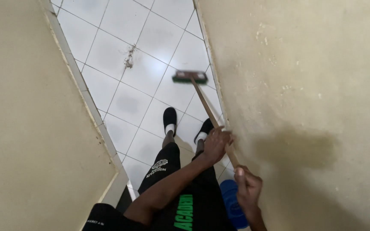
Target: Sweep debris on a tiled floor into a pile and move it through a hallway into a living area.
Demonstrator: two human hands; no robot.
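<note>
where both hands close around the wooden broom handle [208, 112], the left hand [216, 145] grips it partway down and the right hand [248, 187] clamps the upper end, close against the cream wall [305, 94] on the right. the handle slants forward to the green broom head [189, 77], which rests on the white tiled floor [159, 38] just by the wall's base. a small streak of dirt [129, 57] lies on the tiles to the left of it. black slippers [170, 117] stand behind the head, and something blue [232, 203] shows under the right hand.
</note>
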